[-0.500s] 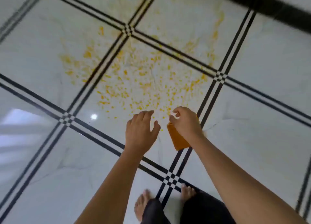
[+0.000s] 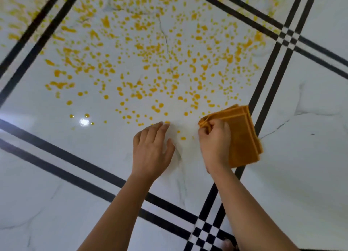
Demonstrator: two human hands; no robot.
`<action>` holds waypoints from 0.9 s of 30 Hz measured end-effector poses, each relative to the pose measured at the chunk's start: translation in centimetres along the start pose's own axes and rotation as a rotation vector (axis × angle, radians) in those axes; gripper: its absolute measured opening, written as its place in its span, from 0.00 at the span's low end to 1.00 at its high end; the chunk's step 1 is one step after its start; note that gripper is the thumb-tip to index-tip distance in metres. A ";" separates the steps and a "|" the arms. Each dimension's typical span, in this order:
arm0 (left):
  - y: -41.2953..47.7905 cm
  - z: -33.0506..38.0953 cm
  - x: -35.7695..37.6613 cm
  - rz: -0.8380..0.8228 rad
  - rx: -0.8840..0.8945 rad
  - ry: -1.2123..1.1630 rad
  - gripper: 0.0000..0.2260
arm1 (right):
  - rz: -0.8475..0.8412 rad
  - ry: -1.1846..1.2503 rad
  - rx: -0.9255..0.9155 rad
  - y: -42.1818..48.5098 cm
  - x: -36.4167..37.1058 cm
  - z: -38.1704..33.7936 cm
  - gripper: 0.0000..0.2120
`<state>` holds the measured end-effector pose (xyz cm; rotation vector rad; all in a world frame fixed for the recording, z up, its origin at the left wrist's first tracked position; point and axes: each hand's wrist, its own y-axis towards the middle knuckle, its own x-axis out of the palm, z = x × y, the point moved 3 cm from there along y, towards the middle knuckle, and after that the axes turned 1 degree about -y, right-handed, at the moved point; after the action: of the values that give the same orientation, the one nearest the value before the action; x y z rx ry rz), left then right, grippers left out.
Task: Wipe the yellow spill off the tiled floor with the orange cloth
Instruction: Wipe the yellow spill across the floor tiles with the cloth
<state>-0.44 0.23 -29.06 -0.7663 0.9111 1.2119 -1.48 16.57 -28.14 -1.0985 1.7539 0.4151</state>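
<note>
Two hands work here, one cloth, one wide spatter. Left hand (image 2: 152, 151) hovers open, fingers spread, empty, near the closest drops. Yellow spill (image 2: 146, 62) speckles the tiled floor (image 2: 56, 175) ahead, uncountable dots. Right hand (image 2: 214, 143) pinches the folded orange cloth (image 2: 243, 137) at one corner, just right of the spill's edge. Better to lay it flat and sweep inward, gathering rather than smearing.

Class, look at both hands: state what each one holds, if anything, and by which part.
The right hand pinches the folded orange cloth at its near-left corner. The left hand holds nothing, fingers spread open above the tiled floor.
</note>
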 end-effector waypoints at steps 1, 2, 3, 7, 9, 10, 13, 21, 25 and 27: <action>0.2 -0.4 0.0 0.028 -0.022 -0.001 0.19 | -0.032 0.077 -0.013 0.2 0.6 -0.8 0.04; 0.4 -0.7 0.0 0.042 -0.042 -0.001 0.19 | -0.097 0.137 -0.041 0.2 1.0 -1.8 0.04; 0.5 -1.2 -0.2 0.058 -0.070 0.007 0.20 | -0.169 0.180 -0.103 0.0 1.4 -3.1 0.04; -0.7 -3.7 -1.1 0.049 -0.250 0.027 0.25 | -0.149 -0.045 -0.216 -1.3 1.3 -2.9 0.23; -1.8 -5.0 -1.4 0.017 -0.327 0.046 0.28 | -0.153 -0.258 -0.154 -0.9 2.2 -1.3 0.33; -2.3 -5.5 -1.4 -0.002 -0.343 0.052 0.29 | -0.144 -0.322 -0.187 -0.1 3.2 -1.4 0.34; -2.8 -7.0 -1.4 0.008 -0.393 0.049 0.30 | -0.103 -0.368 -0.398 2.3 7.0 -6.3 0.33; -2.9 -10.0 -2.5 0.067 -0.499 0.055 0.30 | -0.173 -0.485 -0.951 0.2 6.4 -3.8 0.30; -1.8 -11.2 -2.6 0.082 -0.537 0.060 0.31 | -0.075 -0.416 -0.625 4.3 9.6 -12.4 0.31; -1.3 -11.9 -3.0 0.104 -0.556 0.060 0.31 | -0.145 -0.430 -0.954 0.2 10.7 -11.9 0.30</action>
<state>-1.43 -11.74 -31.68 -1.2122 0.6677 1.5671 -9.38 3.25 -32.04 -1.6097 1.0577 1.3677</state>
